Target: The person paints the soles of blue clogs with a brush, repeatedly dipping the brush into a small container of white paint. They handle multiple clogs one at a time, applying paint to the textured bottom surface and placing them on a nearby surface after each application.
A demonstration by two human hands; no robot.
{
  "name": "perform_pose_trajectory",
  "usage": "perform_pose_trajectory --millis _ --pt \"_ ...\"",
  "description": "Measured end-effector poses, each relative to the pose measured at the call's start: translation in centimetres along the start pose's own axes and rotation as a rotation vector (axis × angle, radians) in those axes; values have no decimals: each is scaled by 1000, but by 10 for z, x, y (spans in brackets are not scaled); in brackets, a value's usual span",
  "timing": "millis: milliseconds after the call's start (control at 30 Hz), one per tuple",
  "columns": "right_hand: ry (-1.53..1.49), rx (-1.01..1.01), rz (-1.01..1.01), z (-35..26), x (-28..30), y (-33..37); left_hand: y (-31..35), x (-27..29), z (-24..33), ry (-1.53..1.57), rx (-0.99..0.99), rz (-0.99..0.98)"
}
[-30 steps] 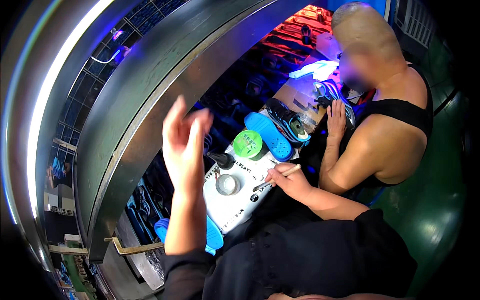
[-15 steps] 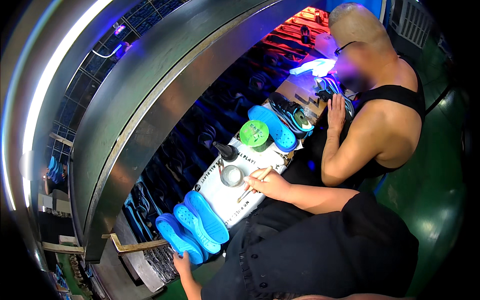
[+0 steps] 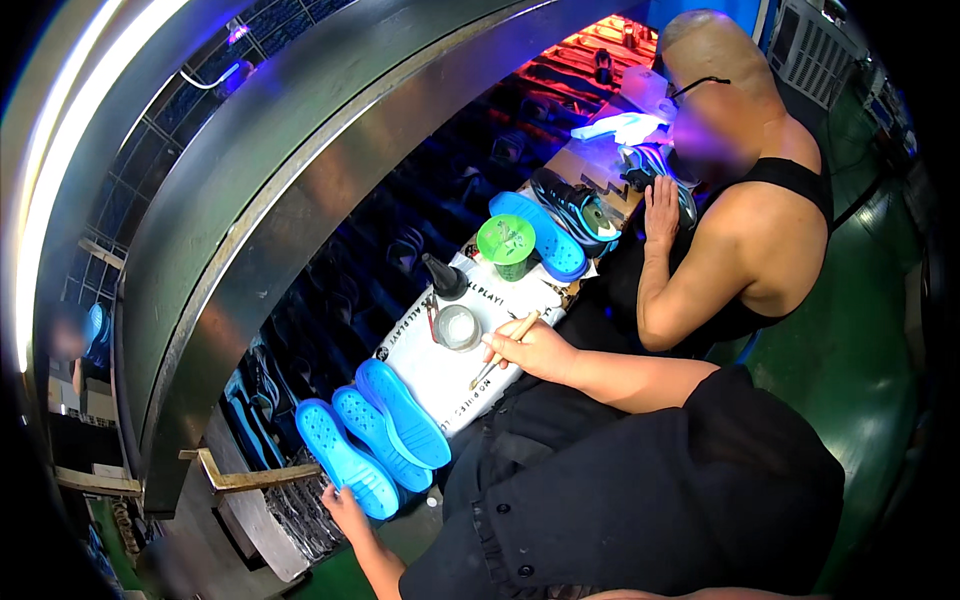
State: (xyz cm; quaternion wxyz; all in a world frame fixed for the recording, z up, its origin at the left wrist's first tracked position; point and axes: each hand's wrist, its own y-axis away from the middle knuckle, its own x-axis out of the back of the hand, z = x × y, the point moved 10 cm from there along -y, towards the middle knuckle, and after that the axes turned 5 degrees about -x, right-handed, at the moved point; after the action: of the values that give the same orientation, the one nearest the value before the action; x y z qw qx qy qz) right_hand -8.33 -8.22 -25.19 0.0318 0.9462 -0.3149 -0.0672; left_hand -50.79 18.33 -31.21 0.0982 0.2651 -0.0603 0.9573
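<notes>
My right hand (image 3: 535, 354) pinches a brush with a pale wooden handle (image 3: 516, 334). Its bristle end points down over a white printed sheet (image 3: 420, 352). Left of the brush stands a clear round jar (image 3: 458, 328) with whitish contents. At the lower left, my left hand (image 3: 348, 512) grips the near end of a blue shoe sole (image 3: 338, 452), thumb on its edge; the other fingers are partly hidden. Beside it lie a second blue sole (image 3: 372, 432) and a third sole (image 3: 403, 412), overlapping each other.
A black cone-topped bottle (image 3: 444, 277) and a green-lidded tub (image 3: 506, 243) stand beyond the jar. Farther back are another blue sole (image 3: 540, 236) and a black-and-blue shoe (image 3: 576, 208). A co-worker (image 3: 735, 220) sits at the right. A metal hood (image 3: 300, 190) arches over shoe parts at left.
My left hand has shifted the outer sole left, away from the other two, so more of it shows. The brush stays in my right hand. The whole view has shifted slightly.
</notes>
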Motion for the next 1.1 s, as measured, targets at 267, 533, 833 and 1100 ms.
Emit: perform_pose_trajectory --millis 267,533,833,1100 --pt "8 0 -8 -24 -6 2 77 -76 63 1052 549 -333" --pt "193 395 -116 -105 -38 24 58 -113 199 450 -218 -264" --pt "505 760 -161 -121 -79 43 71 -116 247 411 -465 -184" --pt "464 717 -77 -115 -62 36 74 -112 247 424 -613 -126"
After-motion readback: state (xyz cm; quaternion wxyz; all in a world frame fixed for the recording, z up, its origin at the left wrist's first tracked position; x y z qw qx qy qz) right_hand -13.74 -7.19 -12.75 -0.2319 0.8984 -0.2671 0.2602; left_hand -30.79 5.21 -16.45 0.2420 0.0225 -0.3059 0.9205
